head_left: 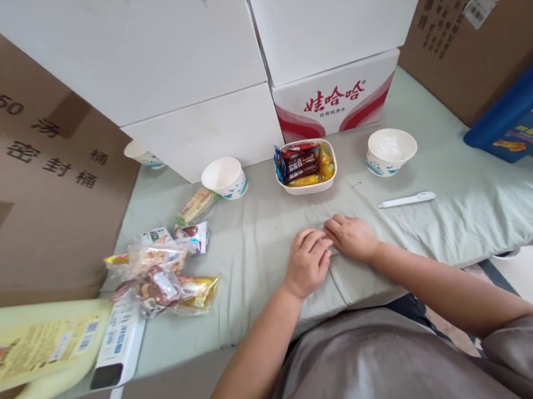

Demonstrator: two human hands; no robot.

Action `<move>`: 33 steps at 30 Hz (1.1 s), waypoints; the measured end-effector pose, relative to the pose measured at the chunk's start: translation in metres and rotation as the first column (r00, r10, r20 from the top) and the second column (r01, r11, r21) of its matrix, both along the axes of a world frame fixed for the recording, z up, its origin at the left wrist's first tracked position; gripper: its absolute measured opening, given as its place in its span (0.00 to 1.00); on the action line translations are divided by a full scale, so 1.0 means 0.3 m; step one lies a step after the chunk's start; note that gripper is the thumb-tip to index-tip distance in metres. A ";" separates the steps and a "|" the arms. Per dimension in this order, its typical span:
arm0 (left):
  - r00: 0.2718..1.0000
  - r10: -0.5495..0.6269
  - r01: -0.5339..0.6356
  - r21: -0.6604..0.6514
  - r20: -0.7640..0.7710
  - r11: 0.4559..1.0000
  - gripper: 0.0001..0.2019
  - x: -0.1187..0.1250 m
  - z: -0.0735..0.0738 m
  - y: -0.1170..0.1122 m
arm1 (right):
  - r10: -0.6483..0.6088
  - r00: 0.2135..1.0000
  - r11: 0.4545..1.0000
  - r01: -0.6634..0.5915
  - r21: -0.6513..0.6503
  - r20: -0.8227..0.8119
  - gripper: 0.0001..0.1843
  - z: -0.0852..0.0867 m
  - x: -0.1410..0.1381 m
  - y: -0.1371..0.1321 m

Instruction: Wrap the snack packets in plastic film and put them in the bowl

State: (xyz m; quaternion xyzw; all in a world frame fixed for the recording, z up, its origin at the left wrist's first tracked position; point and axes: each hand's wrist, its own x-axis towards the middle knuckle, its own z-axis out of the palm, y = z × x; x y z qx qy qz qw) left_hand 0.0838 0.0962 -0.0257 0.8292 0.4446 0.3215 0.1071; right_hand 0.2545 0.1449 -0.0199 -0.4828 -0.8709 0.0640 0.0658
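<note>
My left hand [308, 260] and my right hand [352, 236] rest side by side on the pale green cloth [263, 240], fingers curled and touching over something small and pale that I cannot make out. Straight ahead stands a white bowl [309, 186] packed with wrapped snack bars. An empty paper bowl [225, 177] sits to its left and another empty paper bowl [389, 150] to its right. A white pen [405, 200] lies just right of my hands.
A heap of wrapped snacks [161, 273] lies at the left, with a yellow-green jug [27, 348] and a white charger box [117, 344] nearer. White cartons [185, 70] and brown cardboard boxes [13, 165] wall the back and sides. A blue box [526, 111] sits right.
</note>
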 end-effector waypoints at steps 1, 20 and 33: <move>0.999 0.010 -0.011 -0.013 -0.040 1.000 0.08 0.005 0.003 0.000 | -0.008 1.000 1.000 0.008 0.010 -0.015 0.16 -0.002 0.010 0.010; 0.982 0.127 -0.111 -0.119 0.143 0.987 0.06 -0.005 -0.019 0.030 | -0.122 0.979 0.957 0.160 0.241 -0.166 0.20 0.216 0.297 0.218; 0.981 0.129 -0.107 -0.152 0.143 0.982 0.05 0.006 -0.034 0.040 | -0.377 0.926 0.892 0.367 0.263 -0.013 0.28 0.236 0.373 0.366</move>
